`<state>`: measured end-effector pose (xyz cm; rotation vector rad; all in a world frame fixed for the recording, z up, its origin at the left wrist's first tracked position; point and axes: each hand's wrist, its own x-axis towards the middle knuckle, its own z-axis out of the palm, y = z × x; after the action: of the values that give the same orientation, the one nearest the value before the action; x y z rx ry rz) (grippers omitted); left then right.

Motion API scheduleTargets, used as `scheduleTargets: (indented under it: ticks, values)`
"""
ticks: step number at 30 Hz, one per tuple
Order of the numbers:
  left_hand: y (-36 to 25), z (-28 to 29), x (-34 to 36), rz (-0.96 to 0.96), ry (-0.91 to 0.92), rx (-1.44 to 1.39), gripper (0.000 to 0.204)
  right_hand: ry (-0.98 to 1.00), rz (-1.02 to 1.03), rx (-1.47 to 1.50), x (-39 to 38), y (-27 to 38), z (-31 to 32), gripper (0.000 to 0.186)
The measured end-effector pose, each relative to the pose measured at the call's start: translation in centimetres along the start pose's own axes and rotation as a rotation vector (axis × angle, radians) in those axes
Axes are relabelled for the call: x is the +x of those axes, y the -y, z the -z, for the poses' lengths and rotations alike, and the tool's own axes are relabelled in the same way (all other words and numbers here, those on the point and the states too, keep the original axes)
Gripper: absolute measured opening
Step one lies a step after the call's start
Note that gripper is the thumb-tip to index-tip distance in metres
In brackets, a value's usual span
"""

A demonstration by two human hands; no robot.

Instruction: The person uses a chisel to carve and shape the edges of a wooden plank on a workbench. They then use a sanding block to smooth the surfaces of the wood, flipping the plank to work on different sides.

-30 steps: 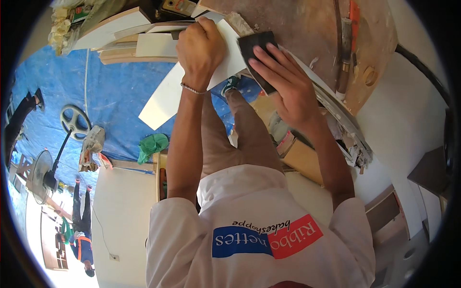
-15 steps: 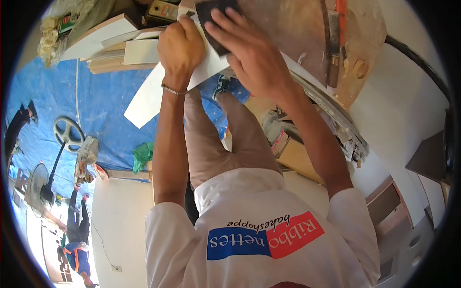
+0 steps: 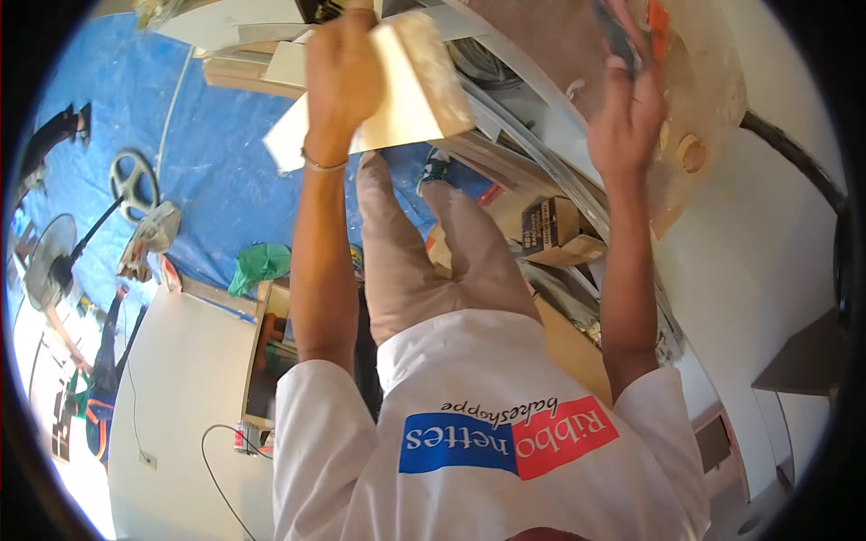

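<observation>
Head | left hand (image 3: 345, 81), fingers closed on white board (image 3: 397, 90) above blue sheet (image 3: 216, 162), apparently steadying it | right hand (image 3: 629, 122) at dark item (image 3: 616, 36) over tabletop (image 3: 541, 45); blurred, cannot tell whether gripping

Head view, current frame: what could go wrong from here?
1. Only the left hand is on the white board, so it could twist or slip, perhaps toward the shoe.
2. The right hand is blurred at a dark object; a loose grip, which I can't confirm, could drop it.
3. The cardboard box near the legs might trip the person.
</observation>
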<state>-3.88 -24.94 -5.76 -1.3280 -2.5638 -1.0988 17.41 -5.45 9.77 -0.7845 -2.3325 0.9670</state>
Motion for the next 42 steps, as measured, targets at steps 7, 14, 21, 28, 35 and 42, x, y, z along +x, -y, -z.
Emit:
scheduleTargets:
  ticks: [7,14,21,28,35,42]
  values:
    - [-7.8,14.2,-0.9,0.470,0.066,-1.485,0.049,0.181,-0.335,0.406,-16.9,0.9,-0.8,0.049]
    - [-12.7,22.7,-4.7,0.540,-0.279,-1.754,0.041,0.108,-0.092,0.318,-21.5,1.4,4.2,0.056]
    - [-15.1,25.6,-3.4,0.803,-0.655,-1.809,0.027,0.222,0.272,0.167,-18.9,4.7,9.9,0.051]
    - [-13.9,22.2,-3.0,0.936,-0.738,-1.858,0.030,0.336,0.227,0.022,-16.5,4.6,10.5,0.045]
    - [-8.1,26.3,-12.0,0.842,-0.652,-1.779,0.077,0.298,0.541,-0.155,-7.4,6.2,11.8,0.034]
    - [-1.7,21.7,-15.3,0.710,0.287,-0.783,0.075,0.610,0.747,-0.355,5.3,5.0,5.9,0.030]
